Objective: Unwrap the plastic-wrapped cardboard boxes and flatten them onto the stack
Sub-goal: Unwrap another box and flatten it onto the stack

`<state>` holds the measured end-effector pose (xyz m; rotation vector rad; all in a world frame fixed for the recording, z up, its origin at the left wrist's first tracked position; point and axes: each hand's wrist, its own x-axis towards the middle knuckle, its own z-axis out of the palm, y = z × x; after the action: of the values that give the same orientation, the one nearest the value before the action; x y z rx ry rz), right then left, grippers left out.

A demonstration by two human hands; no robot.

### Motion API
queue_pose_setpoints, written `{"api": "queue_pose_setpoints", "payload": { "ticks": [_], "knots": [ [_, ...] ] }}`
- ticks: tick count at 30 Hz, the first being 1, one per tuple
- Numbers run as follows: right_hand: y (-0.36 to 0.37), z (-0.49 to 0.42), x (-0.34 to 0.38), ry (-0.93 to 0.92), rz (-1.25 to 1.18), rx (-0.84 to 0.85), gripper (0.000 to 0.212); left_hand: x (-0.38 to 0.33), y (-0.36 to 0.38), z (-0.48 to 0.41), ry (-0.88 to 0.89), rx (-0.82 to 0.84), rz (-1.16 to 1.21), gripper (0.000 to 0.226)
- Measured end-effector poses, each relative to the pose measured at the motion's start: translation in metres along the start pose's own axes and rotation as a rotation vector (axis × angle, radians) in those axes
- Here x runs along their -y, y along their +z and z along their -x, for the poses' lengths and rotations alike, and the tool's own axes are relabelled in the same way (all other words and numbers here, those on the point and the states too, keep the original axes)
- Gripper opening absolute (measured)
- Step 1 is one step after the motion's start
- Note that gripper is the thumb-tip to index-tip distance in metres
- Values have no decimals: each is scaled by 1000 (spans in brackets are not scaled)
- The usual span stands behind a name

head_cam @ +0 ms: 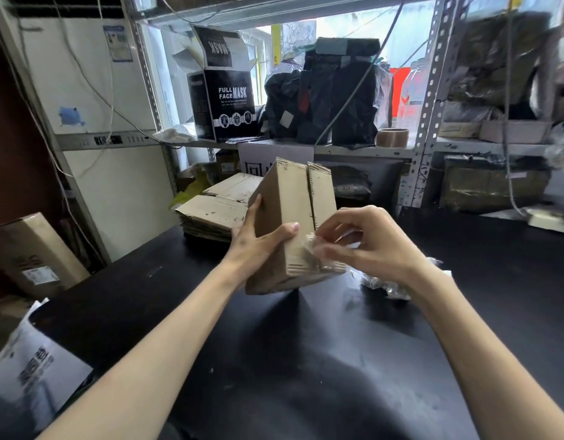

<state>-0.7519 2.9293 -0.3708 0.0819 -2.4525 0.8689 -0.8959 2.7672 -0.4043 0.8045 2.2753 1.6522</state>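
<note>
One bundle of folded cardboard boxes [290, 223] is held up in front of the person, tilted so its top leans away, low over the black desk [306, 360]. Whether its bottom edge touches the desk I cannot tell. Clear plastic wrap [309, 249] clings only around the lower right corner; the rest of the cardboard looks bare, and a gap shows between the main block and a thinner slab on its right.

The left hand [255, 239] grips the bundle's left side, fingers behind and thumb pressed across the front face. The right hand [369, 239] pinches the loose wrap between thumb and fingertips at the bundle's four o'clock.

At ten o'clock from the bundle, farther back on the desk, sits the stack of flattened boxes [214, 214]. At four o'clock, under the right wrist, lies a crumpled heap of clear plastic [388, 285]. At twelve o'clock, on the metal shelf [353, 149], stand a black "Full Face Mask" carton [223, 106] and a roll of brown tape [392, 137].

My worry is the corner. If the film catches on the ragged corrugated edge, a hard tug could wrench the bundle from its one-handed hold. With the wrap gone, nothing binds the slabs, so the thinner one may slide out and fall to the desk.
</note>
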Motion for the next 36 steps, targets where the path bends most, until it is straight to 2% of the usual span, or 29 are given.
{"api": "queue_pose_setpoints", "payload": {
  "ticks": [1,3,5,7,10,14,17,18,20,22,27,29,30,33,36],
  "knots": [
    [0,0,1,20,-14,21,28,3,-1,-2,-13,7,17,131],
    [7,-2,-1,4,67,-48,36,10,-2,-5,-22,29,26,131],
    [15,-5,-3,-56,94,-118,27,16,-3,-7,-28,23,40,126],
    [14,-7,-6,-72,58,-55,16,20,-3,-9,-42,-19,63,117],
    [2,-6,-5,20,12,84,19,18,2,-9,-15,-79,68,115],
    [-6,-1,-2,144,-145,97,26,10,7,-9,11,-88,74,123],
    [-5,0,-5,233,-139,155,22,8,8,-7,43,-46,16,118],
    [-4,0,-5,247,-102,112,20,7,8,-7,41,-49,12,119],
    [-4,-2,-6,230,51,-72,27,5,8,-7,39,-52,18,120],
    [-4,-3,-1,190,114,-153,34,3,9,-6,42,-48,14,120],
    [1,-2,3,-29,187,-31,19,5,6,-5,-4,-77,21,122],
    [2,-2,2,-24,200,38,30,7,3,-6,-40,-87,23,122],
    [5,-3,1,-30,230,21,31,9,3,-6,-48,-92,25,122],
    [16,-6,0,-108,281,-50,15,12,5,-7,-66,-135,61,122],
    [15,-6,-1,-129,216,35,18,8,7,-3,-54,-171,76,118]
  ]
}}
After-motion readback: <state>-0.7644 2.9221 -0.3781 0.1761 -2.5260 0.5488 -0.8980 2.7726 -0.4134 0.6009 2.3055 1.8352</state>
